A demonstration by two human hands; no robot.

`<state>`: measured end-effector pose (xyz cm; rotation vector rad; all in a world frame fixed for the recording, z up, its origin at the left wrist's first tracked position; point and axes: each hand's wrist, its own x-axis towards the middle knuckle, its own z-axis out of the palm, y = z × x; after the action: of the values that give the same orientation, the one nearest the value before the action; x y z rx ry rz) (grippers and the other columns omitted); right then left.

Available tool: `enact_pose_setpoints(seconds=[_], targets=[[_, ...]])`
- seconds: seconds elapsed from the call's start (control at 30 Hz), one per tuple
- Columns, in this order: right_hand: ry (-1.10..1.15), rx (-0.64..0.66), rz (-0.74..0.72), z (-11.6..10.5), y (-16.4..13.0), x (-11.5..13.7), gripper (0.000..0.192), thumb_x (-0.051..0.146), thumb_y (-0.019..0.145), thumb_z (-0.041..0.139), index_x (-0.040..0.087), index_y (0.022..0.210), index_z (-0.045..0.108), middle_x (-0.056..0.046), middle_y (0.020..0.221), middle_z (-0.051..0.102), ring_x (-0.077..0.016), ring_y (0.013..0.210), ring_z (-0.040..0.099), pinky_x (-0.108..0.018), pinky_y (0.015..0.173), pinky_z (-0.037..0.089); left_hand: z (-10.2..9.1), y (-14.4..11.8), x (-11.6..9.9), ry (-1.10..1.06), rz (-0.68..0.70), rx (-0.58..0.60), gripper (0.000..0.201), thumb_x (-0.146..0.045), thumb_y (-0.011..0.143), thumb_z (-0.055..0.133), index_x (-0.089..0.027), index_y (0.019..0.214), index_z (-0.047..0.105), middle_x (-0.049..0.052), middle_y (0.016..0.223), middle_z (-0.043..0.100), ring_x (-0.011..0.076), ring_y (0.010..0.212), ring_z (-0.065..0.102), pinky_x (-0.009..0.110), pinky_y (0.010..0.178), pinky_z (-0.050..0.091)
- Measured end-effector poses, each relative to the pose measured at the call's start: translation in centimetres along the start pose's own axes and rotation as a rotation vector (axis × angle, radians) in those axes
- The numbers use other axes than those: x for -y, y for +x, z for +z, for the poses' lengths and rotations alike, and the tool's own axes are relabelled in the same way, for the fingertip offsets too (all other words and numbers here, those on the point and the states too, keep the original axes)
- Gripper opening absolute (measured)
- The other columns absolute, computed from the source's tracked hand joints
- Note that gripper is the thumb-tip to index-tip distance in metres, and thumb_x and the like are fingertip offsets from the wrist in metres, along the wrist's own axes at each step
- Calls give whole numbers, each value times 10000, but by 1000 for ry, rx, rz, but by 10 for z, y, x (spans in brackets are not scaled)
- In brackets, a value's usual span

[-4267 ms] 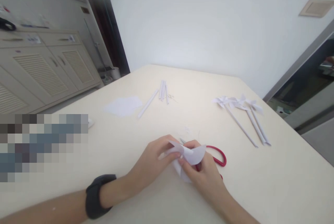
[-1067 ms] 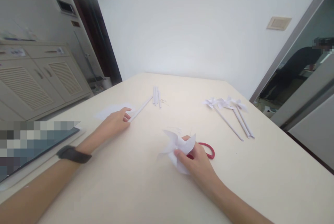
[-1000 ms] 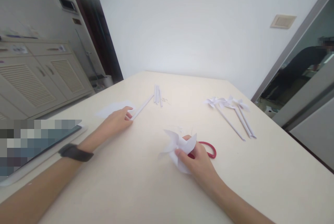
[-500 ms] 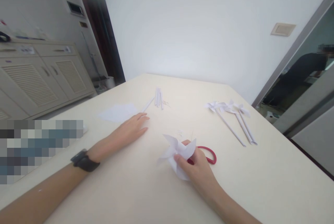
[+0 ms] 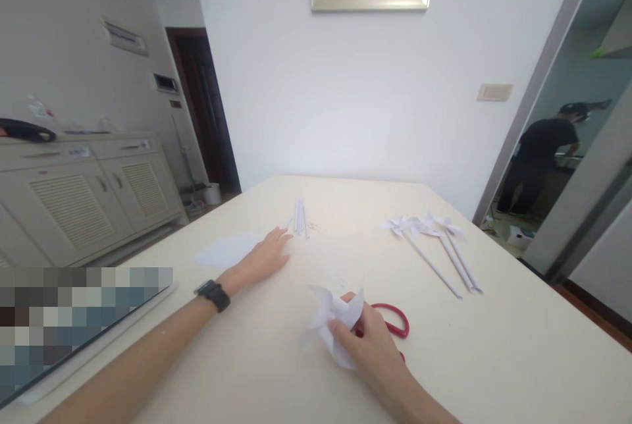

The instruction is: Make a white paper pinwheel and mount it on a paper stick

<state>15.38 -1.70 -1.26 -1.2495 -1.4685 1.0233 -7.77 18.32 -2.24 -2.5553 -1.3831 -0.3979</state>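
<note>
The right hand (image 5: 368,345) is closed on a white folded paper pinwheel head (image 5: 333,318); thumb and fingers pinch it at its middle, just above the table (image 5: 518,358). Just behind this hand lie red-handled scissors (image 5: 392,322), partly hidden by it. The left hand (image 5: 266,256) is stretched forward and lies flat on the table with the fingers open and straight, holding nothing. Its fingertips are just beside a small bundle of white paper sticks (image 5: 300,216). A black wristband (image 5: 213,294) is on this wrist. To the left of this hand lies a flat white paper sheet (image 5: 224,251). Well to the right of both hands lie three finished pinwheels on sticks (image 5: 437,246).
</note>
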Motion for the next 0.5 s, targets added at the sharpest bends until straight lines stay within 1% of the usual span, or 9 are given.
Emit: enact_pose_setpoints(seconds=[0.13,0.27,0.37,0.5], targets=[[-19,-14,-13,3,3,-6,50,219,750,548,172,766,548,9,700,537,-132,630,463,-235,573,355,5,27,0,16,-16,39,314,-292,884,532,-154,1167,531,95,1171,565,217,981,587,423,814,511],[-41,-22,-12,3,4,-7,55,217,741,555,173,771,570,10,698,556,-134,629,479,-234,570,364,5,44,-9,8,-16,71,315,-291,884,534,-152,1167,530,95,1167,567,217,977,589,422,811,512],[-42,-18,-25,2,2,-8,81,224,753,550,177,811,581,9,723,574,-135,648,497,-233,584,376,4,45,-16,1,-44,97,308,-291,886,530,-156,1163,533,94,1168,567,214,975,589,419,812,512],[-46,-19,-36,2,2,-12,78,218,756,548,179,818,576,14,729,573,-129,646,492,-230,584,368,-3,32,-18,5,-112,125,312,-290,884,532,-154,1165,531,94,1166,568,215,974,590,420,810,512]])
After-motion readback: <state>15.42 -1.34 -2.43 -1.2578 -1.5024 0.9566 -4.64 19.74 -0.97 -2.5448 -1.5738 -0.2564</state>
